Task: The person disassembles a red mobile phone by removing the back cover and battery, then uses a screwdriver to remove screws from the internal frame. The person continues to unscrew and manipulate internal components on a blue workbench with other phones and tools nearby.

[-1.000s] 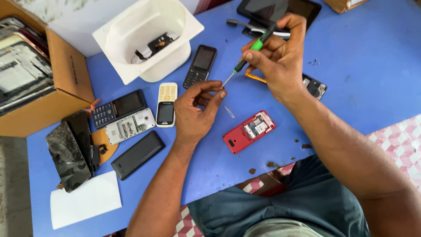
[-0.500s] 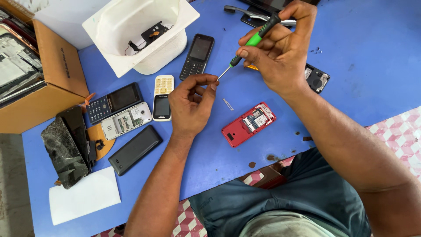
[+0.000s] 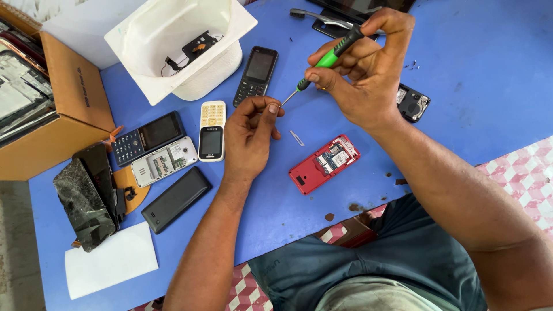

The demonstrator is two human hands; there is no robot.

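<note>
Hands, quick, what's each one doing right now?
Left hand: fingertips pinched together at the screwdriver tip; any held part is too small to tell.
Right hand: closed on the green-handled screwdriver.

screwdriver (image 3: 328, 57) tip now at left fingertips (image 3: 272, 109)

Matt blue table (image 3: 489, 69), glossy red plastic phone (image 3: 324, 164), corrugated cardboard box (image 3: 69, 109).

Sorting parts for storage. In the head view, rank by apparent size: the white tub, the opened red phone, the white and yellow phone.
1. white tub, clearly largest.
2. opened red phone and white and yellow phone look alike; no ranking between them.
</note>
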